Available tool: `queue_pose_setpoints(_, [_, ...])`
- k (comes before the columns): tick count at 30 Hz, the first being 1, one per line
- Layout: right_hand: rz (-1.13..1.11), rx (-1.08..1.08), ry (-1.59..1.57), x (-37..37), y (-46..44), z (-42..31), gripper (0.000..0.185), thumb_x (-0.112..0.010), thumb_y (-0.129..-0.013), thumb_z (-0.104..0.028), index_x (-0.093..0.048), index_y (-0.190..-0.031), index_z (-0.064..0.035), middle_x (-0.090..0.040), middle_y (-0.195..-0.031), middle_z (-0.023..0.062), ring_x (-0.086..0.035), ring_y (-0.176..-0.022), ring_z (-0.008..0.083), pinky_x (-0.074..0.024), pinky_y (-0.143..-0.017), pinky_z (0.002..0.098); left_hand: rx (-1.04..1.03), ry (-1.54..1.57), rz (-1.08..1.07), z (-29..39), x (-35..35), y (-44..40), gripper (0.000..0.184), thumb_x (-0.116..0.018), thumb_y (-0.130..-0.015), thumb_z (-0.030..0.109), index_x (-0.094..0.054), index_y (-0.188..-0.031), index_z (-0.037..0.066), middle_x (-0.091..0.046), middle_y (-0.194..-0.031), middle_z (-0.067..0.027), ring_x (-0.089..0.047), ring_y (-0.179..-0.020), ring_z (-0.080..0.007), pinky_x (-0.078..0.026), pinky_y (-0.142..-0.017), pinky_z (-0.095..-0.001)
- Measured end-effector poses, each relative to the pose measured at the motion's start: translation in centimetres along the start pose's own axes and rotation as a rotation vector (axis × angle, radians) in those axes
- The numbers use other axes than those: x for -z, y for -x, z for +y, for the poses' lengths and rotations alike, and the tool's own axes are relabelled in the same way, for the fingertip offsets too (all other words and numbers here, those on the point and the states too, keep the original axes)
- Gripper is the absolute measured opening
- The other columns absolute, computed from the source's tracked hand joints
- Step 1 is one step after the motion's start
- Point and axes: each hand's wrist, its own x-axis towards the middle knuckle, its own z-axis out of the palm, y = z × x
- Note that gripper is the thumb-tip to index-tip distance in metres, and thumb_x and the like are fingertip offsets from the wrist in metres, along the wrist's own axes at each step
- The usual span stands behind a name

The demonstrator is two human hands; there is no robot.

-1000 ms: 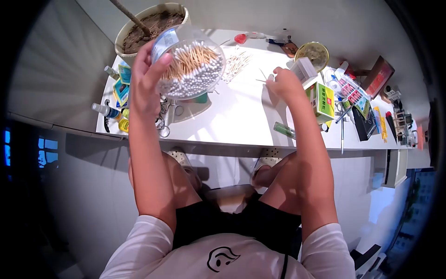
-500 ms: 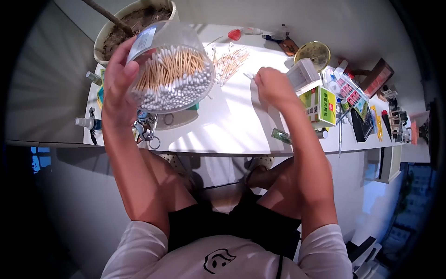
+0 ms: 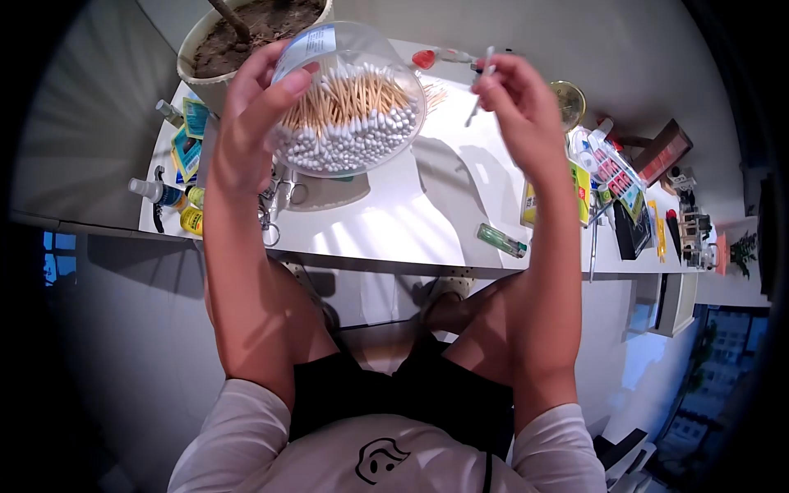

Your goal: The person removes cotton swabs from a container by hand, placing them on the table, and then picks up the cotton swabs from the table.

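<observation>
My left hand point(image 3: 259, 107) grips a clear round tub point(image 3: 349, 37), tilted toward me and raised over the desk. Cotton swabs point(image 3: 353, 107) with white tips and wooden sticks fill much of it. To the right, my right hand point(image 3: 518, 94) is raised and pinches a cotton swab point(image 3: 480, 89), held nearly upright between thumb and fingers. Loose swabs point(image 3: 434, 97) lie on the white desk point(image 3: 394, 218) behind the tub, which partly hides them.
A potted plant point(image 3: 201, 62) stands at the back left. Scissors point(image 3: 269, 222) and small bottles point(image 3: 160, 193) lie at the left. A green lighter point(image 3: 501, 241) is near the front edge; a yellow-green box point(image 3: 579, 189) and cosmetics point(image 3: 616, 168) crowd the right.
My right hand has lifted from the desk with a cotton swab and turned upright. My left hand has carried the tub to the right and slightly up.
</observation>
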Motion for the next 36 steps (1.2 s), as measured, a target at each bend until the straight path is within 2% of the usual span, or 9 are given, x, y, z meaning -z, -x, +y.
queue_pose_setpoints(6, [-0.146,0.073,0.245,-2.9,2.3,3.7,0.016,-0.067,-0.095,-0.007,-0.066,-0.109,0.0017,-0.072,-0.090,0.0151,-0.072,-0.081,0.0237,-0.0571,-0.078,0.0334,-0.011,-0.055,0.020,0.4,0.4,-0.1,0.069,-0.076,-0.084,0.037,-0.056,-0.134,-0.005,-0.065,-0.118,-0.0110,-0.061,-0.112,-0.0175,-0.042,-0.103,-0.0319])
queue_pose_setpoints(10, [-0.212,0.098,0.276,-3.4,2.8,4.8,0.015,-0.067,-0.095,-0.006,-0.065,-0.107,0.0022,-0.072,-0.091,0.0158,-0.072,-0.082,0.0254,-0.0572,-0.078,0.0338,-0.001,-0.053,0.019,0.6,0.5,0.0,0.069,-0.077,-0.084,0.037,-0.056,-0.134,-0.005,-0.065,-0.117,-0.0108,-0.061,-0.112,-0.0172,-0.043,-0.102,-0.0310])
queue_pose_setpoints(17, [-0.235,-0.006,0.315,-3.5,3.0,6.3,0.018,-0.069,-0.093,-0.009,-0.067,-0.106,0.0027,-0.074,-0.094,0.0182,-0.074,-0.086,0.0279,-0.0597,-0.082,0.0351,-0.009,-0.070,0.012,0.9,0.6,0.0,0.067,-0.077,-0.085,0.036,-0.057,-0.133,-0.004,-0.067,-0.115,-0.0091,-0.062,-0.109,-0.0160,-0.043,-0.101,-0.0298])
queue_pose_setpoints(23, [-0.244,-0.087,0.324,-3.5,2.7,6.1,0.017,-0.071,-0.092,-0.012,-0.070,-0.101,0.0027,-0.074,-0.093,0.0176,-0.073,-0.083,0.0271,-0.0587,-0.081,0.0355,-0.025,-0.092,0.027,0.9,0.5,0.1,0.067,-0.076,-0.085,0.036,-0.057,-0.134,-0.005,-0.067,-0.116,-0.0091,-0.062,-0.111,-0.0158,-0.042,-0.102,-0.0301])
queue_pose_setpoints(25, [-0.229,0.034,0.381,-3.3,2.6,6.4,0.018,-0.072,-0.092,-0.013,-0.071,-0.100,0.0029,-0.074,-0.089,0.0157,-0.071,-0.077,0.0271,-0.0572,-0.077,0.0362,-0.015,-0.074,0.020,0.9,0.6,0.1,0.066,-0.076,-0.085,0.036,-0.057,-0.134,-0.004,-0.067,-0.116,-0.0090,-0.062,-0.111,-0.0157,-0.042,-0.102,-0.0302])
queue_pose_setpoints(29, [-0.216,0.026,0.434,-2.3,2.0,5.1,0.019,-0.074,-0.091,-0.015,-0.072,-0.100,0.0022,-0.073,-0.085,0.0127,-0.068,-0.073,0.0237,-0.0553,-0.073,0.0347,-0.021,-0.075,0.023,0.9,0.5,0.1,0.065,-0.076,-0.085,0.035,-0.058,-0.134,-0.004,-0.067,-0.115,-0.0089,-0.062,-0.110,-0.0156,-0.042,-0.102,-0.0296])
queue_pose_setpoints(32, [-0.015,0.021,0.202,-1.0,1.2,2.4,0.019,-0.077,-0.091,-0.017,-0.074,-0.097,0.0013,-0.073,-0.081,0.0070,-0.067,-0.073,0.0116,-0.0527,-0.071,0.0265,-0.036,-0.079,0.025,0.9,0.3,0.0,0.063,-0.076,-0.085,0.035,-0.058,-0.132,-0.004,-0.067,-0.114,-0.0084,-0.062,-0.108,-0.0150,-0.043,-0.100,-0.0288])
queue_pose_setpoints(33, [0.027,0.107,0.109,-0.6,1.1,1.0,0.017,-0.077,-0.091,-0.014,-0.075,-0.096,0.0023,-0.074,-0.082,0.0059,-0.067,-0.073,0.0099,-0.0527,-0.071,0.0246,-0.041,-0.075,0.030,0.8,0.3,-0.1,0.063,-0.076,-0.085,0.035,-0.058,-0.132,-0.004,-0.067,-0.114,-0.0084,-0.062,-0.108,-0.0150,-0.043,-0.100,-0.0288])
queue_pose_setpoints(36, [0.052,0.110,-0.017,-0.5,2.5,-5.6,0.014,-0.077,-0.090,-0.010,-0.076,-0.096,0.0024,-0.075,-0.084,0.0063,-0.068,-0.076,0.0096,-0.0540,-0.074,0.0250,-0.039,-0.049,0.054,0.7,0.6,-0.2,0.058,-0.076,-0.086,0.033,-0.061,-0.129,-0.003,-0.067,-0.113,-0.0082,-0.062,-0.107,-0.0141,-0.044,-0.098,-0.0283])
